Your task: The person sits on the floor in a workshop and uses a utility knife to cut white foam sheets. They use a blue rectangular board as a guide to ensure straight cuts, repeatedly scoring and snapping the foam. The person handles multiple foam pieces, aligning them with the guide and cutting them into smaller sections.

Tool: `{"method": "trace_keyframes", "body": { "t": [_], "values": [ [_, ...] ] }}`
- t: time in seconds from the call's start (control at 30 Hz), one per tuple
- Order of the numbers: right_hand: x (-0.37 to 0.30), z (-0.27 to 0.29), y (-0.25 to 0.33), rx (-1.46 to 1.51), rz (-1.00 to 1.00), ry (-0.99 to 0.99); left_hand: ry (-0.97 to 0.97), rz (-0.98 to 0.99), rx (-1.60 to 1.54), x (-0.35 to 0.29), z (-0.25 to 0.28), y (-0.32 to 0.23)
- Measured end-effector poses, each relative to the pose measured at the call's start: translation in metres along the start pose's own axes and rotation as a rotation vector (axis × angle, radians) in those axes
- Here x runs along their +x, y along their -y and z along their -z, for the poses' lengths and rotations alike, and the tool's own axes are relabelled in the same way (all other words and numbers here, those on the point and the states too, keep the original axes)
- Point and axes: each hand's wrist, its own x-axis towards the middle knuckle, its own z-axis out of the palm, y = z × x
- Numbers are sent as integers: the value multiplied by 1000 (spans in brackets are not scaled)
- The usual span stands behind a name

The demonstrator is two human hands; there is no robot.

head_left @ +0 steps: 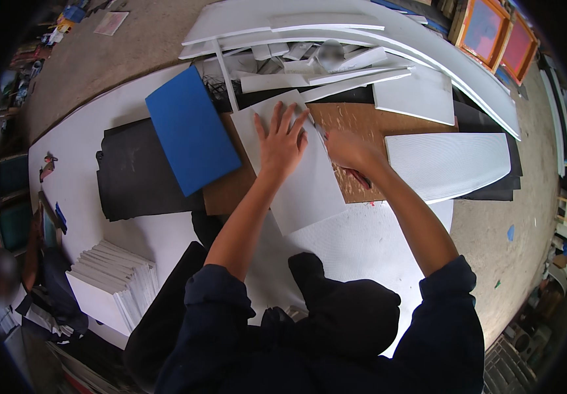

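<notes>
The left hand (283,143), fingers spread, is pressing a white rectangular panel (306,194) across the brown board's (359,119) near edge; the right hand (349,151) is gripping a red-handled cutter (361,179), cutting seemingly unfinished.

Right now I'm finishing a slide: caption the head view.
Left hand spread on a white panel, right hand gripping a red-handled tool at the panel's edge, blue board nearby.

I can read no words, numbers or signs here. The white sheet (306,180) under my left hand (282,146) and the blue board (193,131) look plain to me. Any print farther off is too small to make out.
</notes>
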Motion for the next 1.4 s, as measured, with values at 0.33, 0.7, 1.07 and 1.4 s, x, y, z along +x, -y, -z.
{"method": "trace_keyframes", "body": {
  "t": [0.33, 0.7, 1.07, 1.4],
  "values": [
    [-37, -31, -26, -16, 11, -87, 27, 0, 5, 1, 0, -4],
    [-83, -50, -23, 92, -74, -158, 38, 45, 53, -2, 2, -4],
    [-88, -52, -22, -118, -30, -300, -4, 16, 38, -2, 4, 0],
    [3, -32, -3, -69, 82, -491, 33, 47, -6, 0, 5, -4]
  ]
}}
